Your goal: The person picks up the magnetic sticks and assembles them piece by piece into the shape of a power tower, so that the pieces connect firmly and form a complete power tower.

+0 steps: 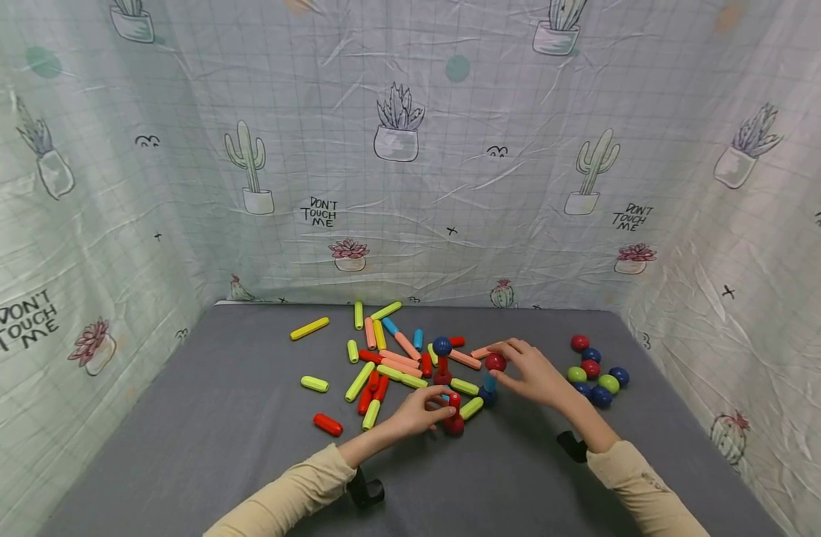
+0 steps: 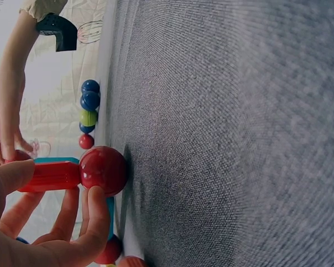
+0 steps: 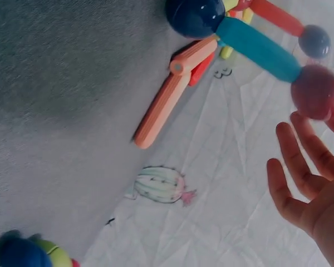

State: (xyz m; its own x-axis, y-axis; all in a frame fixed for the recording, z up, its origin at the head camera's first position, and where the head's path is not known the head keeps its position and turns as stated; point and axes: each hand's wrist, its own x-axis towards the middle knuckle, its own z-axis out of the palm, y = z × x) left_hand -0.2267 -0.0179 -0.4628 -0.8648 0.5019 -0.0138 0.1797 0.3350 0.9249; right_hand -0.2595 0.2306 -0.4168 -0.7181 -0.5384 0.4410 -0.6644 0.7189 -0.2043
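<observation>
My left hand [image 1: 413, 414] grips an upright red stick [image 2: 53, 177], which stands on a red ball [image 2: 103, 171] resting on the table. With its fingertips, my right hand [image 1: 534, 373] pinches a red ball [image 3: 317, 92] at the top of a blue stick [image 3: 261, 49]. That stick's lower end meets a dark blue ball [image 3: 195, 14]. Just behind the hands, another red stick rises from a red ball [image 1: 441, 377] and carries a blue ball [image 1: 441, 345]. Yellow-green sticks [image 1: 472, 408] lie between the lower balls; their joints are partly hidden.
Loose red, yellow, blue, salmon and yellow-green sticks [image 1: 400, 364] are scattered left of and behind the hands. Several red, blue and green balls [image 1: 608, 383] cluster to the right. A printed cloth [image 1: 410, 194] encloses the grey table [image 1: 242, 418] at the back and sides.
</observation>
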